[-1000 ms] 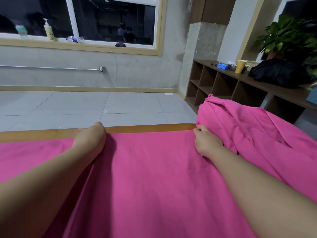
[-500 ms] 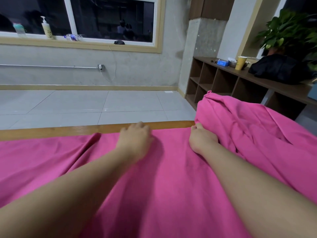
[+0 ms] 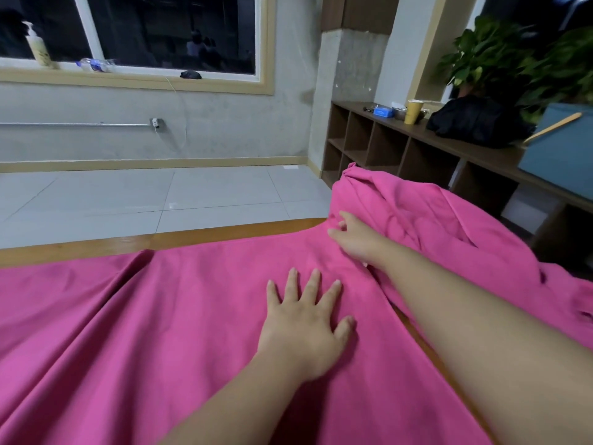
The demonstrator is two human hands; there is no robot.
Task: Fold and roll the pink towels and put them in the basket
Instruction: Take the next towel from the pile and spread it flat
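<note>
The pink towel (image 3: 160, 316) is spread over the table (image 3: 192, 234); it is pressed flat by the left hand (image 3: 305, 329), fingers splayed; its bunched part is touched by the right hand (image 3: 356, 240), fingers loosely extended.

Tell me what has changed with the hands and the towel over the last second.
The left hand slid right along the spread pink towel and back from its far edge, and now lies flat, fingers spread. The right hand opened and reaches into the bunched towel pile. The towel still covers the table.
</note>
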